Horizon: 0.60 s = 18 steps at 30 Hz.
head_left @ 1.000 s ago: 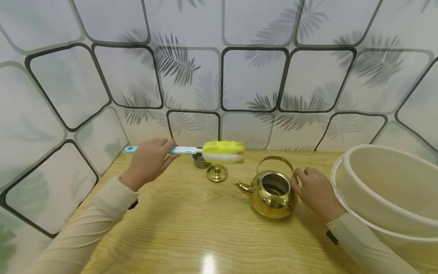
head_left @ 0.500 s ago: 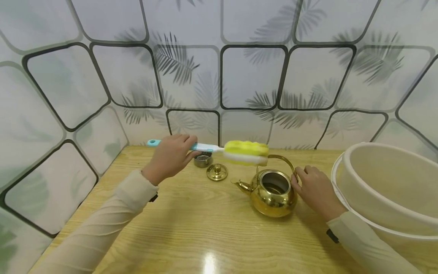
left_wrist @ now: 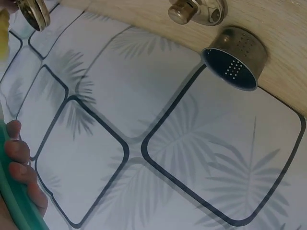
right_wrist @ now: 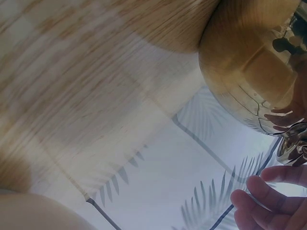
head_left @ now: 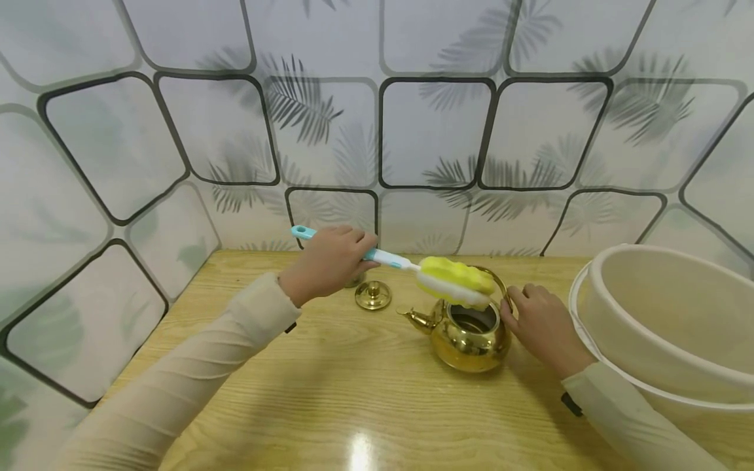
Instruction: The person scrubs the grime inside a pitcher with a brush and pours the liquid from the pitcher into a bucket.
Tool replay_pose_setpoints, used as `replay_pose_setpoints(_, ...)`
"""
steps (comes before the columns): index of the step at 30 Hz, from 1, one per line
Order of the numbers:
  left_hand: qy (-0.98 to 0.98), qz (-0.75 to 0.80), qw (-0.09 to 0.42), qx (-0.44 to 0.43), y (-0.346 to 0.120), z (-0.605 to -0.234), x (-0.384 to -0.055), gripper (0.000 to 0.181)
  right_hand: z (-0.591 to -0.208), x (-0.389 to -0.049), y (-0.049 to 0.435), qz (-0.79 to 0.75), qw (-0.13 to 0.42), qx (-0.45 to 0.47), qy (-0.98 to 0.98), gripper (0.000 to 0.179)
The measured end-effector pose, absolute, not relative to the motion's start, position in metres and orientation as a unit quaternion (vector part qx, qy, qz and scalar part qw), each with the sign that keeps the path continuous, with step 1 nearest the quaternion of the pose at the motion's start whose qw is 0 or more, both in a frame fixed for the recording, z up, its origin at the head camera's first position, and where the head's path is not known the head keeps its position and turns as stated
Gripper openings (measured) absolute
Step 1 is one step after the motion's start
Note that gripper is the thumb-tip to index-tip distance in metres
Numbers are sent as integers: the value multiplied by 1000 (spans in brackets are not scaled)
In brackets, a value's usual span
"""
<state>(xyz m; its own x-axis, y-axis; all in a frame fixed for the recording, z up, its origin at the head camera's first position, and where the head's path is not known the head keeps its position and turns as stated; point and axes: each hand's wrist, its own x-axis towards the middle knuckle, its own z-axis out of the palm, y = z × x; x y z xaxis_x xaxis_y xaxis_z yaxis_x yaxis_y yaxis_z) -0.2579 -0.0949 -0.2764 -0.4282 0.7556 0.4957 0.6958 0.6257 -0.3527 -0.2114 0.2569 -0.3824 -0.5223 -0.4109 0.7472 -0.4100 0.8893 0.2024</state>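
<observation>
My left hand (head_left: 331, 263) grips the blue and white handle of a sponge brush (head_left: 452, 281). Its yellow and white head slopes down to the right, overlapping the kettle's mouth and arched handle in the head view. The gold kettle (head_left: 470, 353) stands upright and lidless on the table, spout to the left. At the lower right end of the kettle handle (head_left: 502, 286), my right hand (head_left: 543, 322) holds on with its fingertips; the right wrist view shows curled fingers (right_wrist: 268, 196) right by the handle's metal mount (right_wrist: 293, 146).
A gold lid (head_left: 373, 296) lies left of the kettle. Behind it stands a small perforated metal strainer (left_wrist: 237, 57), mostly hidden by my left hand in the head view. Large cream basins (head_left: 612, 320) occupy the right side. A patterned wall covering (head_left: 436, 137) rises behind the wooden table (head_left: 330, 399).
My left hand has carried the brush rightward, from left of the kettle to over its mouth, and the sponge end has dipped. My right hand and the kettle have stayed in place.
</observation>
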Motion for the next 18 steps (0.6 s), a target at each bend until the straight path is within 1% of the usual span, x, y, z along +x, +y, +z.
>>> replay_pose_setpoints(5, -842, 100, 313, -429, -87, -274, -261, 30, -383, -213, 258, 2, 425, 234, -874, 12)
replay_pose_setpoints(18, -833, 145, 296, -445, -68, -268, -262, 25, -383, -216, 259, -6, 424, 235, -875, 13)
